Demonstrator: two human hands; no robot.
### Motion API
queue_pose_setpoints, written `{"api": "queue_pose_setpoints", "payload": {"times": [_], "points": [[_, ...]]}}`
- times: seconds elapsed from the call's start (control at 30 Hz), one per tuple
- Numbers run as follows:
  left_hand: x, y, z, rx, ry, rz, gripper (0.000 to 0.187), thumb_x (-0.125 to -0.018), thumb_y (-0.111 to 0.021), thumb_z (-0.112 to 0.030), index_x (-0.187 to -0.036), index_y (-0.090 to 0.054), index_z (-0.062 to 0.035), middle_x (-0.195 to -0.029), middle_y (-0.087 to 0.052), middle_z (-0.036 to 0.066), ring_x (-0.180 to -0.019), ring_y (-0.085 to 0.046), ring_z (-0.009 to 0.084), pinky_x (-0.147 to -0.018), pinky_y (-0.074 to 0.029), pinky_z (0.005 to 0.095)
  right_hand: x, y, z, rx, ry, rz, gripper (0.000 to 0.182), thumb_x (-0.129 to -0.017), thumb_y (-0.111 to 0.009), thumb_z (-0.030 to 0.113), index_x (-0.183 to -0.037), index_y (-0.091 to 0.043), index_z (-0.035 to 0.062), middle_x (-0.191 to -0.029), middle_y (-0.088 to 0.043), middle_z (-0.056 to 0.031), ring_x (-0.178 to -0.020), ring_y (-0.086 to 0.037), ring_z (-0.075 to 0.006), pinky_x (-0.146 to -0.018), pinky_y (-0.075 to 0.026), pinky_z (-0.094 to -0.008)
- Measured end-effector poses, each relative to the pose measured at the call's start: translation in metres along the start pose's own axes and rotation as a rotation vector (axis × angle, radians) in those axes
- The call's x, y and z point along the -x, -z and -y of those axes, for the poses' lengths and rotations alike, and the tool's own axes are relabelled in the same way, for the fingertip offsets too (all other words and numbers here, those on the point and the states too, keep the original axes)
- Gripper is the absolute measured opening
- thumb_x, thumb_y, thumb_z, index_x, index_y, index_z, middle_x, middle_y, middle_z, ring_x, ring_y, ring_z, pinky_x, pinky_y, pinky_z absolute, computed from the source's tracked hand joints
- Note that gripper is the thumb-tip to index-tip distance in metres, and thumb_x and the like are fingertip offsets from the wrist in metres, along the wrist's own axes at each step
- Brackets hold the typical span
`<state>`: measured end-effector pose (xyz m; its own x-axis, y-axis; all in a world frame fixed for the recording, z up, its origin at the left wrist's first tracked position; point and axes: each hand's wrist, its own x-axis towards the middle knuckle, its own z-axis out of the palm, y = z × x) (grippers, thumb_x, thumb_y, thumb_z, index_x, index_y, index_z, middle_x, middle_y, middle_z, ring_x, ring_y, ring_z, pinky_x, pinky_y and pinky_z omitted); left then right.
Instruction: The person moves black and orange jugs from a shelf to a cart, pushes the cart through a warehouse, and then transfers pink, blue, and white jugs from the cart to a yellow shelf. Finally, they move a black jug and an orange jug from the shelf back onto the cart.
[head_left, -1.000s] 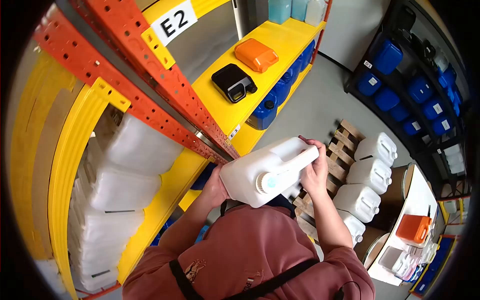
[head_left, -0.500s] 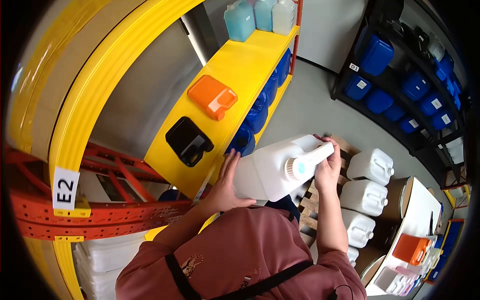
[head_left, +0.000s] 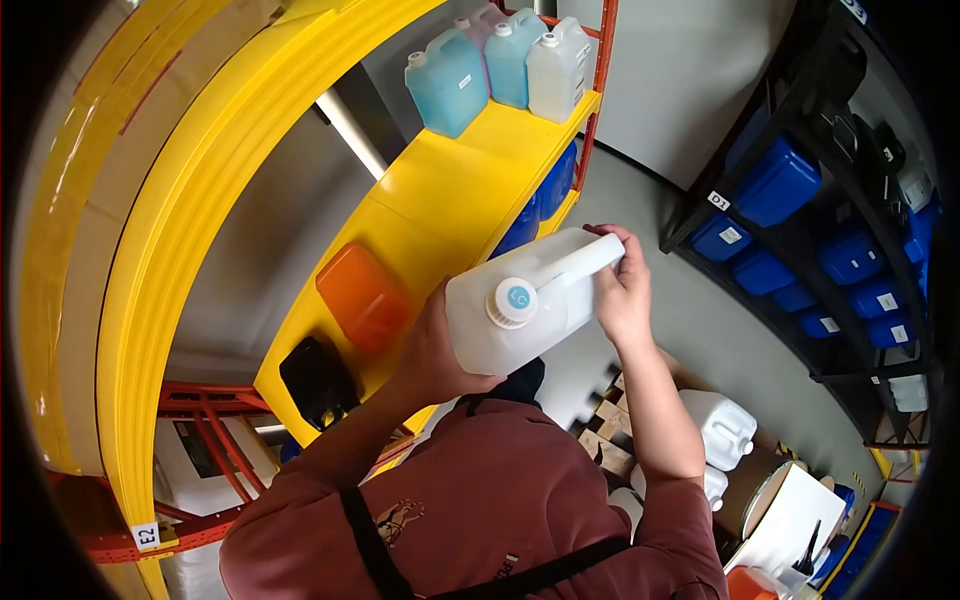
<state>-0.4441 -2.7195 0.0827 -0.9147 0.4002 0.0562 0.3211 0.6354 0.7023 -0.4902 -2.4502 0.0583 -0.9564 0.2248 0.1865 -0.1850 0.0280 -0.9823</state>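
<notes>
A translucent white jerrycan (head_left: 550, 310) is held in front of my chest, tilted, its white cap (head_left: 512, 303) with a round blue sticker facing up. My right hand (head_left: 625, 295) is closed around the far end of its handle. Against the near end presses my left hand (head_left: 432, 345), supporting it from the side; some of its fingers are hidden. Just left of that hand, an orange jerrycan (head_left: 358, 295) and a black jerrycan (head_left: 315, 380) lie on the yellow shelf (head_left: 440, 205).
Blue and clear jugs (head_left: 450, 90) stand at the shelf's far end. A black rack (head_left: 690, 210) with blue canisters is on the right. White jerrycans (head_left: 718, 425), a pallet (head_left: 610, 430) and a white table (head_left: 790, 515) are at lower right. A red upright (head_left: 110, 548) is at lower left.
The view has shifted forward along the shelf. The white jerrycan has turned so its cap faces more upward, and it has moved away from my body. Both hands stay on it.
</notes>
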Motion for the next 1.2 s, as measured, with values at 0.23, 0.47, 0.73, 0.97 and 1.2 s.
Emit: {"api": "queue_pose_setpoints", "payload": {"times": [0.23,0.47,0.73,0.97,1.2], "points": [[-0.131,-0.005,0.029,-0.030,0.035,-0.263,0.130,-0.054,-0.097,-0.031,-0.152,-0.017,0.0036,-0.148,-0.040,0.026,-0.138,-0.044,0.0425,-0.112,-0.042,0.0474,-0.161,-0.020,-0.026,0.153,0.089,0.090,0.034,-0.093,-0.058,-0.001,-0.125,-0.057,0.0079,-0.108,-0.069,-0.0119,-0.095,-0.067,-0.0230,-0.087,-0.052,-0.0336],[-0.236,-0.017,0.049,0.085,0.354,-0.316,0.126,-0.055,-0.097,-0.021,-0.152,-0.018,-0.0038,-0.145,-0.046,0.021,-0.137,-0.047,0.0381,-0.112,-0.042,0.0452,-0.289,-0.049,-0.067,0.200,0.151,0.204,0.035,-0.090,-0.064,0.004,-0.125,-0.058,0.0083,-0.106,-0.071,-0.0233,-0.099,-0.068,-0.0428,-0.084,-0.054,-0.0434],[-0.323,-0.060,0.092,0.101,0.584,-0.487,0.119,-0.058,-0.095,-0.017,-0.149,-0.019,-0.0075,-0.142,-0.048,0.019,-0.135,-0.049,0.0353,-0.113,-0.041,0.0433,-0.394,-0.065,-0.109,0.329,0.244,0.588,0.060,-0.087,-0.068,0.010,-0.143,-0.045,0.0103,-0.141,-0.051,-0.0265,-0.124,-0.054,-0.0449,-0.103,-0.046,-0.0482],[-0.385,-0.071,0.140,0.064,0.521,-0.567,0.116,-0.062,-0.093,-0.014,-0.149,-0.018,-0.0033,-0.142,-0.041,0.020,-0.136,-0.044,0.0373,-0.117,-0.036,0.0414,-0.451,-0.069,-0.103,0.834,0.735,0.718,0.080,-0.086,-0.071,0.019,-0.156,-0.033,0.0103,-0.161,-0.030,-0.0238,-0.149,-0.033,-0.0365,-0.122,-0.025,-0.0520],[-0.432,-0.055,0.181,0.060,0.518,-0.599,0.109,-0.066,-0.092,-0.014,-0.148,-0.021,-0.0001,-0.145,-0.036,0.020,-0.137,-0.042,0.0360,-0.119,-0.033,0.0415,-0.522,-0.105,-0.115,0.991,1.028,0.787,0.069,-0.090,-0.066,0.027,-0.152,-0.041,0.0097,-0.160,-0.035,-0.0161,-0.150,-0.033,-0.0296,-0.124,-0.019,-0.0499]]}}
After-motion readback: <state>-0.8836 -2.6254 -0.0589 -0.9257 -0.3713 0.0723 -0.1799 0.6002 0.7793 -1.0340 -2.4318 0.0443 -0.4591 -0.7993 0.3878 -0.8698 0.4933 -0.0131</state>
